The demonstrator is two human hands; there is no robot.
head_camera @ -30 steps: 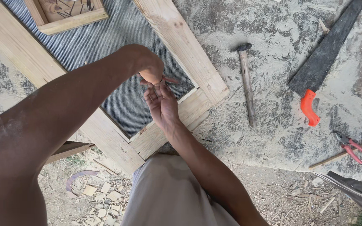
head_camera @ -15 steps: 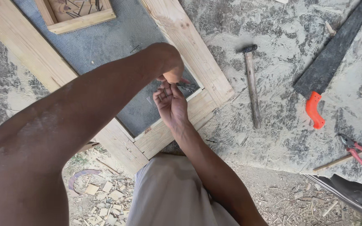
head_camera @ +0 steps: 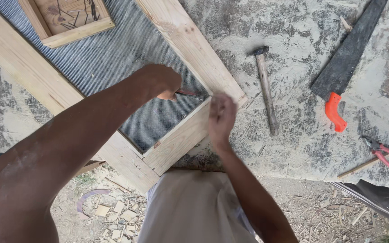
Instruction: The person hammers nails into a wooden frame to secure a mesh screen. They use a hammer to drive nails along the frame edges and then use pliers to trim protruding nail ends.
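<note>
Head view: my left hand [head_camera: 160,83] clamps pliers [head_camera: 190,94] at the frame [head_camera: 181,33] corner to tension mesh [head_camera: 113,58]; right hand [head_camera: 221,117] blurred, grip unclear.

A thin red-handled tool [head_camera: 190,93] lies across grey mesh [head_camera: 113,63] inside a wooden frame [head_camera: 181,135].

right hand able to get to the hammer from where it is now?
Probably yes. The right hand hovers over the wooden frame corner, and the hammer lies beside it on bare concrete, nothing between them. The left hand is busy over the mesh.
</note>
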